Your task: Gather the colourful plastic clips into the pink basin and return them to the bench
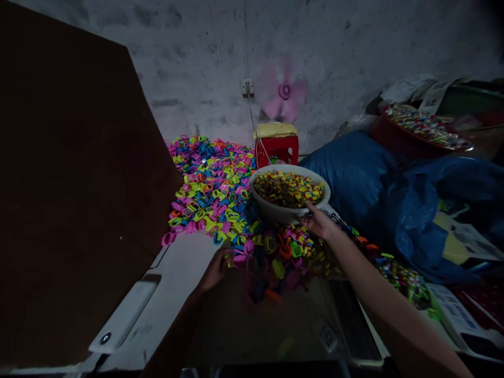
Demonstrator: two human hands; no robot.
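A white plastic basin (pixel 271 211) full of small yellow and red pieces (pixel 289 186) stands tilted toward me beside a heap. My right hand (pixel 316 222) grips its near right rim, thumb over the edge and fingers beneath. To the left, my left hand (pixel 216 269) is at the near edge of a pile of bright plastic toy watches (pixel 224 197), in pink, yellow, blue and green. Its fingers are curled beside a yellow-green piece; dim light hides what they hold. Small yellow and red pieces (pixel 301 239) also lie below the basin, mixed among the toy watches.
A dark brown board (pixel 79 184) blocks the left side, with a white device (pixel 124 315) at its foot. Behind are a red stool (pixel 277 148) and a spinning pink fan (pixel 284 92). Blue plastic bags (pixel 354 173) and a filled red tub (pixel 413 139) crowd the right.
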